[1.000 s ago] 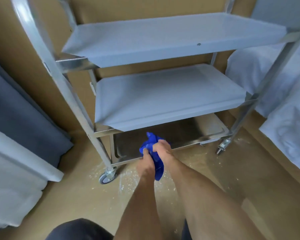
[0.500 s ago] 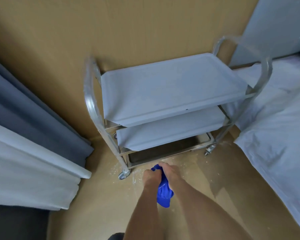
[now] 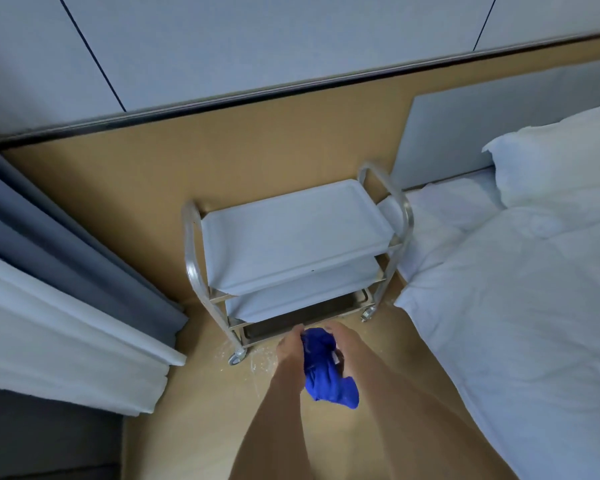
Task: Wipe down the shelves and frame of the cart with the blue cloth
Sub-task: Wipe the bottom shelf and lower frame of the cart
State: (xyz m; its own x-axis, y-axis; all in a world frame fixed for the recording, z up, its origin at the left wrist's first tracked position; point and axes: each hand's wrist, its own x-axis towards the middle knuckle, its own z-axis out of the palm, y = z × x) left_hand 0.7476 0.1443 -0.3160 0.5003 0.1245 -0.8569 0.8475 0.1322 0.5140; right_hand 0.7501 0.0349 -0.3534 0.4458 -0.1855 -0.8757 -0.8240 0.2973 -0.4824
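Between curtain (image 3: pixel 66 271) and bed (image 3: pixel 516 306), the cart (image 3: pixel 291 237) stands directly ahead of both hands, left hand (image 3: pixel 289 348) and right hand (image 3: pixel 343 344) together gripping the bunched blue cloth (image 3: pixel 326 375).

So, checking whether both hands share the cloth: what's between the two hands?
The head view shows only the blue cloth between the left hand and right hand; both grip it, in front of the cart.
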